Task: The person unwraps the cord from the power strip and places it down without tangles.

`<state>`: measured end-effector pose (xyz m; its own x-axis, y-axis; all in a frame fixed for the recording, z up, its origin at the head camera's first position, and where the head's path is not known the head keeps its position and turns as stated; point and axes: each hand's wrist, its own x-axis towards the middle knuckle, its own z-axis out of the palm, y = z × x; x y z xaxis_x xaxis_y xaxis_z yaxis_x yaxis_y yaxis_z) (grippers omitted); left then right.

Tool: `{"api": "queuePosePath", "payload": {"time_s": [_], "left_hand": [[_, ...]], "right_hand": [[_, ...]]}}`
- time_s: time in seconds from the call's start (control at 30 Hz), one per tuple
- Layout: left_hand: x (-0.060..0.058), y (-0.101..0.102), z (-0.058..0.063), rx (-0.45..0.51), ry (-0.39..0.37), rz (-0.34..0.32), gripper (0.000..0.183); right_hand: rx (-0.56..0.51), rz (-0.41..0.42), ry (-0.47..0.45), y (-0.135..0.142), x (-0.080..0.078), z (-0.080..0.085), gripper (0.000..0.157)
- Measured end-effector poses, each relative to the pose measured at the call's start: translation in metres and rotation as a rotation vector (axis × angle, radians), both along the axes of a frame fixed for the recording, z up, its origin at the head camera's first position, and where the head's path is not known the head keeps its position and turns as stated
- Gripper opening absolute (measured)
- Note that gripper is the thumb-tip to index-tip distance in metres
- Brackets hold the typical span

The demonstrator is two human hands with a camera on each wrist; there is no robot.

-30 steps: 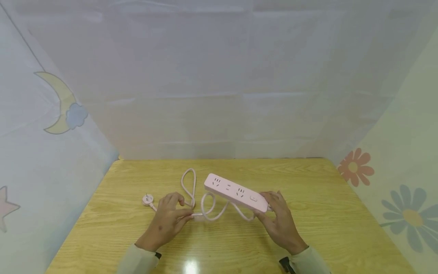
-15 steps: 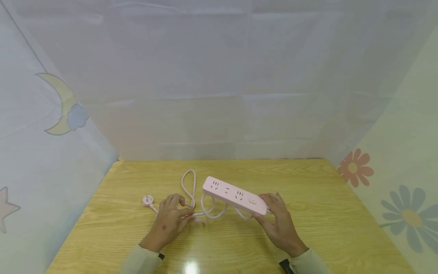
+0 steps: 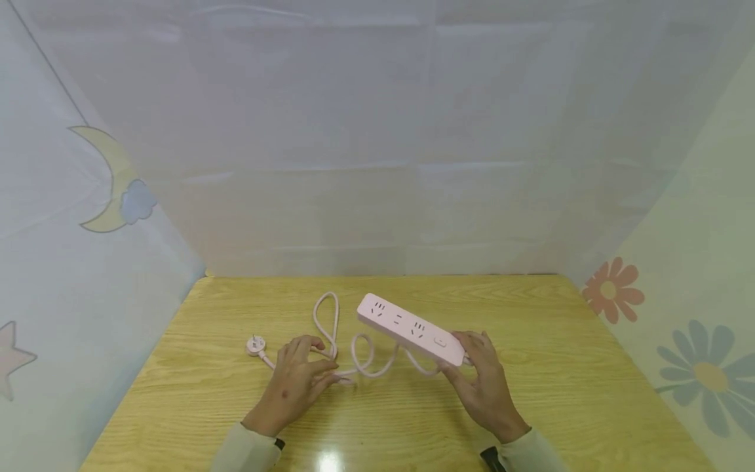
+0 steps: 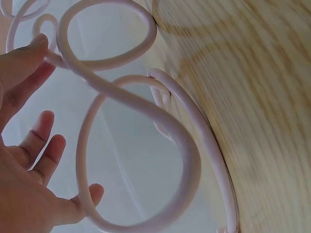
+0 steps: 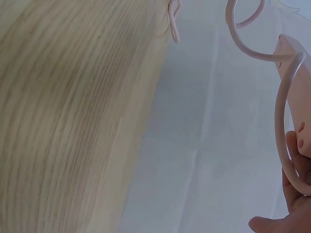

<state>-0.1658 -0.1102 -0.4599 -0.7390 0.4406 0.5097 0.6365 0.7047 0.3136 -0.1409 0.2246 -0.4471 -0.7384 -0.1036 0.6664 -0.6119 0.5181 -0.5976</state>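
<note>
My right hand [image 3: 480, 387] grips the right end of a pale pink power strip [image 3: 409, 330], thumb below and fingers over the far side. The strip is held tilted above the table, sockets and switch facing up, its left end farther back. Its pink power cord [image 3: 371, 373] runs in loose loops toward my left hand [image 3: 295, 383]. In the left wrist view, the left thumb and a finger pinch the cord [image 4: 57, 59], while the other fingers are spread near a large loop. The plug [image 3: 255, 345] lies prongs up, left of that hand.
Behind the left hand, a long loop of cord [image 3: 336, 314] reaches back over the wooden table [image 3: 531, 314]. A pale cloth backdrop [image 3: 377, 196] stands along the table's rear edge, with printed side panels left and right.
The power strip dips slightly, then rises and shifts a little right. The left hand has edged slightly right along with its pinched cord; the plug stays put.
</note>
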Motion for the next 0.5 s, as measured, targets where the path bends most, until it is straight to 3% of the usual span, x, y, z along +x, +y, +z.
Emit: {"api": "queuePosePath", "payload": {"time_s": [0.23,0.5], "left_hand": [[0.0019,-0.0003,0.0008,-0.022,0.014,-0.021,0.029],[0.0032,0.0001,0.0055,-0.028,0.015,-0.002,0.047]], "right_hand": [[0.017,-0.069,0.007,0.0024,-0.0026,-0.0009,0.051],[0.057,-0.176,-0.035,0.008,-0.0053,-0.0065,0.051]]}}
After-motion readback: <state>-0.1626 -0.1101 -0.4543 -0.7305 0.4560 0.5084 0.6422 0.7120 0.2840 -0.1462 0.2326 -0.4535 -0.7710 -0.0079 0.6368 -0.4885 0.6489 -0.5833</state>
